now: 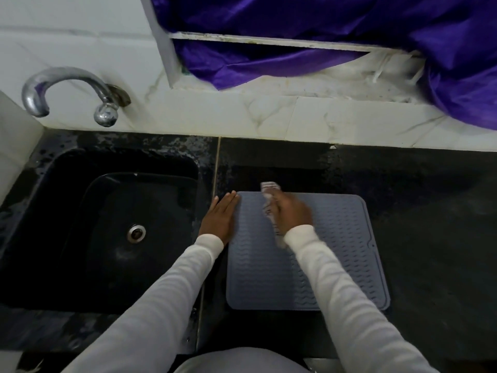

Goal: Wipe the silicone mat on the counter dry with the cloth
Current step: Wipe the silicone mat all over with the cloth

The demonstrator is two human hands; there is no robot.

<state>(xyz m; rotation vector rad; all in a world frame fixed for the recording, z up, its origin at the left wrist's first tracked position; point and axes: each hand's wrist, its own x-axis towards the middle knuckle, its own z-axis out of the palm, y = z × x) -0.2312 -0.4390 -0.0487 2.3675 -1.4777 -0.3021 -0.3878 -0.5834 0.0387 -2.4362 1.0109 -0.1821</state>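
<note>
Grey ribbed rectangular silicone mat (309, 251) lay flat on black counter (430, 238), right of black sink (53, 211) | left hand (219, 219) flat, fingers together, on mat's left edge | right hand (293, 211) gripped pale patterned cloth (270, 208) near mat's far edge, cloth under curled fingers.

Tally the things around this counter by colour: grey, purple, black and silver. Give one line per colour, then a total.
Grey: 1, the silicone mat
Purple: 1, the draped fabric
Black: 1, the sink
Silver: 1, the tap
Total: 4
</note>
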